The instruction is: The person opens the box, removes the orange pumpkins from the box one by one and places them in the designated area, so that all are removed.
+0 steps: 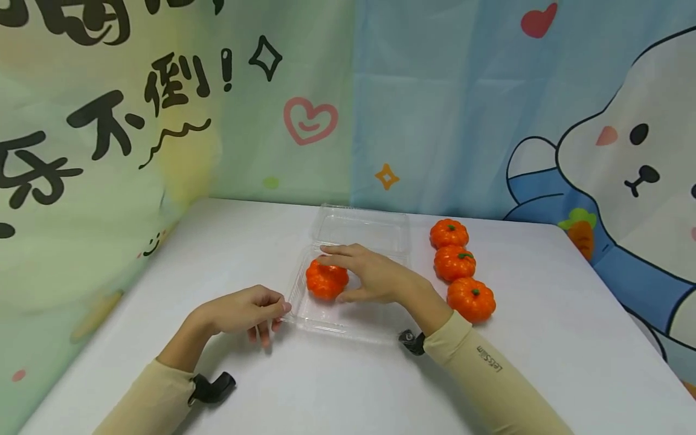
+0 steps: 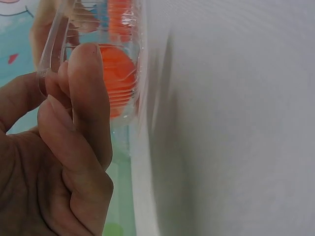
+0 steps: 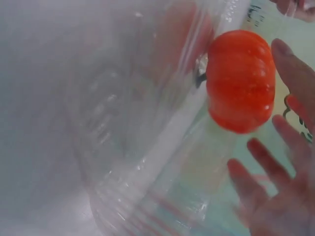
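Orange ribbed toy pumpkin [image 1: 326, 280] sits inside the base of a clear plastic clamshell box [image 1: 348, 317], toward its left end, on the white worktop [image 1: 348, 386]. Box lid [image 1: 361, 228] lies folded back flat behind the base, open. Right hand [image 1: 370, 275] reaches into the box, fingers stretched and loosely spread around the pumpkin's right side; index lies over the top rear, thumb near the front. Right wrist view shows the fingers [image 3: 295, 69] just beside the pumpkin [image 3: 240, 81], relaxed, not curled round it; cannot tell whether they touch. Left hand [image 1: 247, 311] is at the box's front left corner, fingers curled; left wrist view shows thumb and fingertips [image 2: 86, 93] pinching the clear rim [image 2: 51, 49], with the pumpkin [image 2: 118, 78] seen through the plastic wall.

Three more orange toy pumpkins with green stems stand in a row on the worktop right of the box, apart from it: far one [image 1: 449, 233], middle one [image 1: 454, 262], near one [image 1: 471, 299], each close to the next. Both forearms wear beige sleeves [image 1: 489, 368] with black wrist mounts [image 1: 213, 386]. Behind the worktop hangs a pastel cartoon backdrop [image 1: 435, 103] with hearts, black lettering and a white rabbit [image 1: 636, 163].
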{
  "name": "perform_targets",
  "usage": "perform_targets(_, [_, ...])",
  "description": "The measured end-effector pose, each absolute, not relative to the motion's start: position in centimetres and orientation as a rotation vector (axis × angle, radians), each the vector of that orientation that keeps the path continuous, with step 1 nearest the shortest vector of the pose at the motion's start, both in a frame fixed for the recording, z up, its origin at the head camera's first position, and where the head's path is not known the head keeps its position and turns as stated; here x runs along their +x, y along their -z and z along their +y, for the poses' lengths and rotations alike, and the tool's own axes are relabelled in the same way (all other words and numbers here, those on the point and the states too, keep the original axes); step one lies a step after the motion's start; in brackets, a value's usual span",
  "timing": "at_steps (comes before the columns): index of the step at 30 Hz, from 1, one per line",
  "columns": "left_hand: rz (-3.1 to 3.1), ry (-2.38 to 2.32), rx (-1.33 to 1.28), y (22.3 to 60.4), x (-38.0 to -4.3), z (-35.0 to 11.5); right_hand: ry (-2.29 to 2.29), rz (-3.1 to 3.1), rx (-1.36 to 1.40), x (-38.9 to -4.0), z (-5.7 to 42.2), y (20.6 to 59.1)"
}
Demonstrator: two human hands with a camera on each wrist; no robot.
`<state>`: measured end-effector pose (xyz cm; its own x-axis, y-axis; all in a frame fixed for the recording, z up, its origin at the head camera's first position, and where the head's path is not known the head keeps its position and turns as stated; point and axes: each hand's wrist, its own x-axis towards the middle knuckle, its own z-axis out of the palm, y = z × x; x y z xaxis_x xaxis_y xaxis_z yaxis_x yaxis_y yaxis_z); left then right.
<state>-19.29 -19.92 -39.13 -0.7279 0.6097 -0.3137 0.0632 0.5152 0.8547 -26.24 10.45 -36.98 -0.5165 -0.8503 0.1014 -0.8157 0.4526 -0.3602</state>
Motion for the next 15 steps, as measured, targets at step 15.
perform_targets(15, [2.171, -1.189, 0.551, 39.27, -19.08, -20.18, 0.611, 2.612, -1.566, -25.92, 9.68, 37.84])
